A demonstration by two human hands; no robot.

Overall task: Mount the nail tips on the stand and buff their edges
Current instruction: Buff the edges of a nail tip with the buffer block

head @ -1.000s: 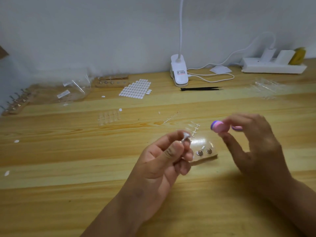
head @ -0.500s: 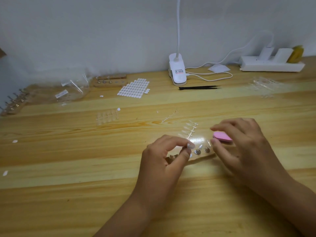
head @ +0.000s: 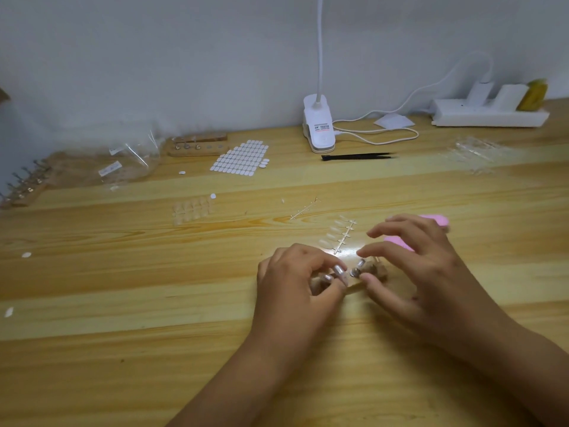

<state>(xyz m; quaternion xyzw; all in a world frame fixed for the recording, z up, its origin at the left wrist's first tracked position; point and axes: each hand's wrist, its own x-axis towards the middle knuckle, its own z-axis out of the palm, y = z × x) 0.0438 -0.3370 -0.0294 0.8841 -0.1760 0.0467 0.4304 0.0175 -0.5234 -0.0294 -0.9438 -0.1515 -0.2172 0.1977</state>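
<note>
Left hand (head: 295, 282): fingers curled, thumb and forefinger pinching a nail tip (head: 338, 269) set on a peg of the wooden stand (head: 380, 270). Right hand (head: 428, 272): thumb tip touching the near edge of the stand, forefinger arched just above a metal peg (head: 358, 267), outer fingers curved over a pink buffer (head: 397, 242), which pokes out between the fingers and again beyond the knuckles. Stand lying flat on the table (head: 123, 349) between the two hands, mostly hidden by them. Just beyond the hands, a strip of clear tips (head: 342, 235) on its plastic stem; a little further, a bare stem (head: 304, 208). To the left, apart, a small sheet of clear tips (head: 192, 208). Scattered white oval stickers on the wood, with a sheet of stickers (head: 241, 157) near the back. Beside that sheet, a second stand (head: 198, 146) with a few pegs, then a crumpled plastic bag (head: 129, 161), then a third stand (head: 24, 188) at the far left edge. Against the wall, a white clip lamp (head: 318, 127) with cable; in front of it, black tweezers (head: 357, 156). Far right: white power strip (head: 489, 114) with plugs, and more clear tips (head: 474, 155), blurred.
</note>
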